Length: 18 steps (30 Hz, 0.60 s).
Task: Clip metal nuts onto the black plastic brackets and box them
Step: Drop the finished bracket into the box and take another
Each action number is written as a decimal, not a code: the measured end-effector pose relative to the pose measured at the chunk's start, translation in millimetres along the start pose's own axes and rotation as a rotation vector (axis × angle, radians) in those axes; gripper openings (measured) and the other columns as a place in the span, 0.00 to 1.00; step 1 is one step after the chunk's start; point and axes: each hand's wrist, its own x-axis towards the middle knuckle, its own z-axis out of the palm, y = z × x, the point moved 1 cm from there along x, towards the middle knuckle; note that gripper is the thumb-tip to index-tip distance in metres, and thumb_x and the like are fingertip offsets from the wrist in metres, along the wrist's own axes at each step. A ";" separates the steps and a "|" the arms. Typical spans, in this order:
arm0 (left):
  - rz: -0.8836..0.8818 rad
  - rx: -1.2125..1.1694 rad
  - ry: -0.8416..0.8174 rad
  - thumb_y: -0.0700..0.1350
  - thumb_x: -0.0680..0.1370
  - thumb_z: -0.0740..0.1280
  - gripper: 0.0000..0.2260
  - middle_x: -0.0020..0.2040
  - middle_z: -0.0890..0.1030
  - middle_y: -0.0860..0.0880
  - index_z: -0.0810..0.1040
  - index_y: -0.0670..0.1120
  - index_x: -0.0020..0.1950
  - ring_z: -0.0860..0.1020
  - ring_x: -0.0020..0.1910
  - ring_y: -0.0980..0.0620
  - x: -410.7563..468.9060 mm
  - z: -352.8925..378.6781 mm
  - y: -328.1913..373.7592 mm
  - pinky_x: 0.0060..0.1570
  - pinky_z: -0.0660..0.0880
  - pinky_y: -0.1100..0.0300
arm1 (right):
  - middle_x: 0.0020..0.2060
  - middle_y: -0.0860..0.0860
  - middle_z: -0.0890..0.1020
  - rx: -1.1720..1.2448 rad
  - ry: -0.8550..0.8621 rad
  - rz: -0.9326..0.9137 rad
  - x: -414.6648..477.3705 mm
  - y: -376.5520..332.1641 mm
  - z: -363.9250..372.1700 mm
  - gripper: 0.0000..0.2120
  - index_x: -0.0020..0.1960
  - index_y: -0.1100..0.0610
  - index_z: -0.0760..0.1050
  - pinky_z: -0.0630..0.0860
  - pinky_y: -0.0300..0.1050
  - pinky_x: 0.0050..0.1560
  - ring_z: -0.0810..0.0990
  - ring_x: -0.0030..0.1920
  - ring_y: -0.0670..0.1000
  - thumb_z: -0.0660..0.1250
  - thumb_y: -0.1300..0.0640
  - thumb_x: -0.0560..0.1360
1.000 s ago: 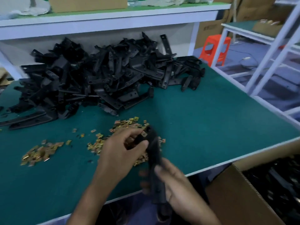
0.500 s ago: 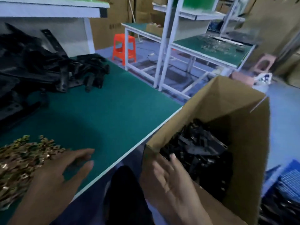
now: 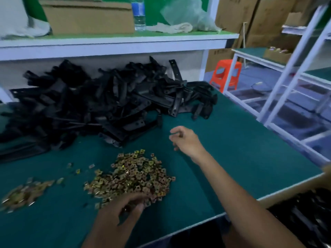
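With our left hand (image 3: 123, 210) curled into the nuts (image 3: 132, 174) at 6 o'clock, grip unconfirmed, and our right hand (image 3: 186, 140) loosely curled, empty, near the brackets (image 3: 107, 104) at 11 o'clock, we judged it best to lift one loose edge bracket.

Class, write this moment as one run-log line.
step: fetching parts | left hand: fingers in nut pile | right hand: empty, near bracket pile | box: holds black brackets

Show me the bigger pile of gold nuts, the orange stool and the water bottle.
nut pile (image 3: 132, 174): head view, middle of the heap.
orange stool (image 3: 224, 63): head view, seat top.
water bottle (image 3: 138, 15): head view, on its blue label.
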 end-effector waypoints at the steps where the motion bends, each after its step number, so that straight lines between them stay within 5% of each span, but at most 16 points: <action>1: -0.021 -0.009 -0.004 0.66 0.72 0.63 0.14 0.54 0.78 0.75 0.74 0.77 0.57 0.76 0.54 0.72 -0.9 -3.5 -3.2 0.51 0.76 0.68 | 0.47 0.50 0.80 0.001 -0.028 0.035 20.0 -6.2 15.4 0.13 0.63 0.53 0.75 0.84 0.52 0.47 0.83 0.40 0.51 0.69 0.53 0.80; 4: -0.055 -0.049 0.055 0.66 0.70 0.63 0.14 0.53 0.78 0.75 0.74 0.77 0.56 0.75 0.54 0.74 -4.6 -13.2 -6.6 0.50 0.75 0.74 | 0.52 0.50 0.75 0.262 0.031 0.242 64.8 -17.5 55.4 0.30 0.73 0.54 0.63 0.86 0.53 0.44 0.83 0.33 0.53 0.73 0.48 0.77; 9: -0.035 0.055 0.131 0.52 0.78 0.70 0.16 0.49 0.80 0.72 0.75 0.76 0.53 0.78 0.51 0.70 -2.2 -29.8 -12.2 0.46 0.74 0.72 | 0.45 0.54 0.82 0.386 0.283 0.266 89.3 -15.5 74.8 0.05 0.49 0.57 0.78 0.85 0.51 0.40 0.81 0.29 0.52 0.72 0.56 0.79; 11: -0.022 0.072 0.163 0.50 0.78 0.70 0.14 0.49 0.80 0.72 0.78 0.73 0.52 0.78 0.51 0.70 0.4 -34.4 -16.9 0.45 0.73 0.73 | 0.41 0.49 0.80 0.507 0.361 0.246 80.0 -13.1 63.6 0.07 0.42 0.54 0.77 0.84 0.46 0.41 0.80 0.33 0.50 0.73 0.59 0.76; 15: 0.022 0.085 0.167 0.52 0.80 0.67 0.07 0.52 0.79 0.73 0.81 0.66 0.52 0.77 0.53 0.71 15.0 -33.8 -16.7 0.46 0.73 0.74 | 0.37 0.44 0.79 0.720 0.416 0.068 36.8 -13.8 5.7 0.06 0.40 0.51 0.78 0.74 0.43 0.44 0.78 0.42 0.47 0.73 0.58 0.75; 18: 0.124 0.215 0.162 0.50 0.82 0.65 0.08 0.53 0.80 0.70 0.81 0.60 0.58 0.77 0.54 0.70 49.5 -22.4 -11.4 0.52 0.72 0.75 | 0.41 0.46 0.82 1.016 0.245 -0.058 -2.8 -18.8 -42.7 0.03 0.47 0.50 0.76 0.77 0.44 0.52 0.83 0.46 0.49 0.68 0.55 0.79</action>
